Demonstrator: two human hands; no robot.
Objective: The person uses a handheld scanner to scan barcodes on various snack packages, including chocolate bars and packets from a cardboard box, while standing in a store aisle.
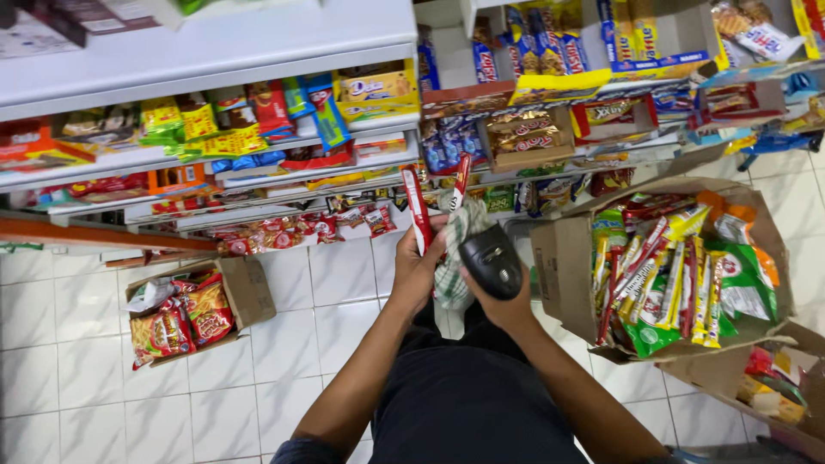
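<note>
at the centre of the frame the left hand (pixel 415 273) is closed around a slim red packet (pixel 418 210) held upright, just beside a checked cloth (pixel 453 249). the right hand (pixel 503 296) is wrapped around a black handheld scanner (pixel 491 259). a cardboard box (pixel 563 266) of snack packets sits at right on the tiled floor (pixel 86 369).

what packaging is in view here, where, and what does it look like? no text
Left hand: holds slim red-and-white stick packs.
Right hand: holds black handheld scanner and checked cloth.
Open cardboard box, right floor: red, yellow, green long wrappers.
Small cardboard box, left floor: red and yellow snack bags.
Shelves, top: rows of multicoloured snack packets and display cartons.
</note>
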